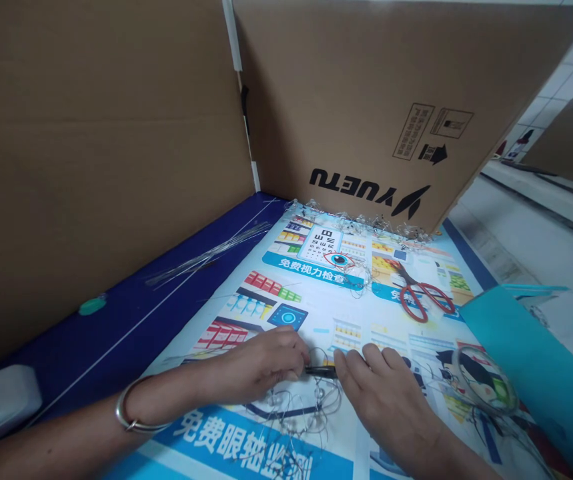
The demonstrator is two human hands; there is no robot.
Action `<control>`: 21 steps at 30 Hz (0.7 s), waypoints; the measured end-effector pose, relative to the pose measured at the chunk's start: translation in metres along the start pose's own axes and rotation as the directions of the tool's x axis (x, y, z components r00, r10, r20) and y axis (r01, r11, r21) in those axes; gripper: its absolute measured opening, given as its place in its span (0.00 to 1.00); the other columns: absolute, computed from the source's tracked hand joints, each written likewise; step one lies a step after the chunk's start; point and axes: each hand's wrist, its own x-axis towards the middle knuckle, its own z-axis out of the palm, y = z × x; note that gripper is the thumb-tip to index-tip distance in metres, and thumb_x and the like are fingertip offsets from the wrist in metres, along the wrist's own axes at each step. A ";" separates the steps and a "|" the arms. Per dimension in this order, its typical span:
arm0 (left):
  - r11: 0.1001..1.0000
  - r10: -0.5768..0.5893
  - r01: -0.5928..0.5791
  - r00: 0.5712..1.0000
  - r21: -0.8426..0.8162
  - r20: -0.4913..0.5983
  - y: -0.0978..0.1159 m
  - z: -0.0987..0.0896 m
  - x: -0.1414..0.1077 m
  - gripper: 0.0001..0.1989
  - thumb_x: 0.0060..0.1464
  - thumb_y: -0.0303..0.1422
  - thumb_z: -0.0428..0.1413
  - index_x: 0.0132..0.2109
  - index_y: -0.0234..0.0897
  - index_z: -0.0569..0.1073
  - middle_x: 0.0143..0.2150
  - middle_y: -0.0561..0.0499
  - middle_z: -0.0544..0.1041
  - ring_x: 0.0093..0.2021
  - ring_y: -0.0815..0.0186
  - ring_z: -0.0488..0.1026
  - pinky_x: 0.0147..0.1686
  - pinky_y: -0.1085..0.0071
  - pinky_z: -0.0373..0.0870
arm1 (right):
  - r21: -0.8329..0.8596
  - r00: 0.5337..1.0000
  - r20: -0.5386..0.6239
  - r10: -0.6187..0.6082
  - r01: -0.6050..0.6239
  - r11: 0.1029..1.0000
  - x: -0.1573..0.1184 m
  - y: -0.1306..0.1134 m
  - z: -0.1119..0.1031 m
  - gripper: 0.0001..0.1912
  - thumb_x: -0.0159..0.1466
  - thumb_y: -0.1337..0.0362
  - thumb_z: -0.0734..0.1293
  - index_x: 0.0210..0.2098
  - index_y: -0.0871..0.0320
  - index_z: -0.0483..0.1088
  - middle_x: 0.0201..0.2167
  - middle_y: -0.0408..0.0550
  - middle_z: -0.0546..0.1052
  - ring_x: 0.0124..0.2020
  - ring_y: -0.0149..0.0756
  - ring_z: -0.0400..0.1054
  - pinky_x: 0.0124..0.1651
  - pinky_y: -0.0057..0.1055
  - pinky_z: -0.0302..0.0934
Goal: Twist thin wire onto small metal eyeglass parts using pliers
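**A:** Hands?

**B:** Left hand and right hand low over a printed poster. Left fingers curled closed on a black cylindrical handle. Right fingers spread, just beside that handle, apparently gripping nothing.

**A:** What's under them?

**B:** Tangled beaded wire, directly below the left fingers.

**A:** Containers?

**B:** Teal paper bag, lying on its side, right of the right fingers; contents hidden. A wire loop sits against its edge. Cardboard carton, printed YUETU, stands tilted well ahead of the fingers; inside not visible.

**A:** Others?

**B:** Red-handled scissors, ahead and right of the right fingers. Bundle of straight wires, on a blue mat, ahead and left.
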 end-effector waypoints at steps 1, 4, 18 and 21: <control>1.000 0.001 -0.001 1.000 0.004 0.002 0.000 0.000 0.000 0.07 0.58 0.24 0.44 0.33 0.36 0.64 0.39 0.48 0.71 0.40 0.66 0.65 0.43 0.67 0.61 | 0.006 1.000 0.004 0.003 -0.003 1.000 0.000 0.000 0.000 0.14 0.55 0.74 0.62 0.42 0.60 0.65 0.34 0.48 0.69 0.33 0.39 0.56 0.31 0.37 0.48; 1.000 0.002 -0.002 1.000 0.014 0.000 0.000 0.000 0.001 0.08 0.58 0.23 0.44 0.33 0.36 0.64 0.39 0.47 0.71 0.40 0.66 0.65 0.42 0.68 0.61 | 0.024 1.000 0.018 0.006 -0.007 1.000 0.001 0.001 0.001 0.16 0.55 0.73 0.62 0.44 0.60 0.65 0.33 0.47 0.68 0.32 0.38 0.56 0.30 0.36 0.48; 0.998 -0.066 0.067 0.997 0.014 -0.030 0.005 -0.001 -0.002 0.05 0.59 0.25 0.44 0.37 0.35 0.64 0.41 0.46 0.70 0.42 0.64 0.65 0.42 0.69 0.62 | 0.208 0.971 -0.016 0.240 -0.231 0.950 -0.004 0.008 0.014 0.17 0.58 0.65 0.63 0.48 0.54 0.64 0.35 0.48 0.69 0.39 0.41 0.58 0.39 0.38 0.49; 0.997 -0.056 0.058 0.998 0.042 -0.034 0.004 -0.001 -0.002 0.06 0.59 0.25 0.44 0.38 0.35 0.64 0.42 0.46 0.70 0.43 0.64 0.65 0.43 0.68 0.61 | 0.188 0.976 -0.004 0.217 -0.212 0.959 -0.006 0.006 0.008 0.19 0.59 0.66 0.63 0.50 0.54 0.62 0.36 0.49 0.70 0.38 0.40 0.59 0.39 0.38 0.49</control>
